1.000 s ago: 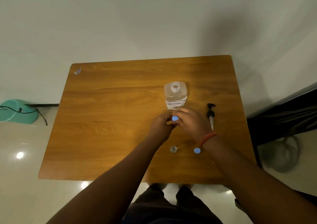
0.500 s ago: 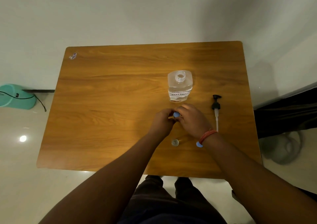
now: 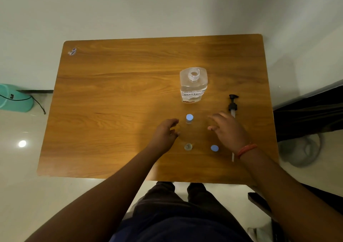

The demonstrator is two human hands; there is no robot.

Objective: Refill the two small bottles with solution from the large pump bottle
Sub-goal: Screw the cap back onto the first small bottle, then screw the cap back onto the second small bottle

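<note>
dim, warm indoor light falls on the table (image 3: 111, 97) ahead of my hands, brightest just beyond my fingers. my right hand (image 3: 227, 130) is motion-blurred. a lamp's glare dots the glossy floor (image 3: 22, 143) to my left; wide-angle bending curves the frame's edges.

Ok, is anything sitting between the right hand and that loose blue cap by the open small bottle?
Nothing visible. The right hand hovers just above the loose blue cap, bare table between them. The open small bottle stands left of the cap, out of the path.
</note>
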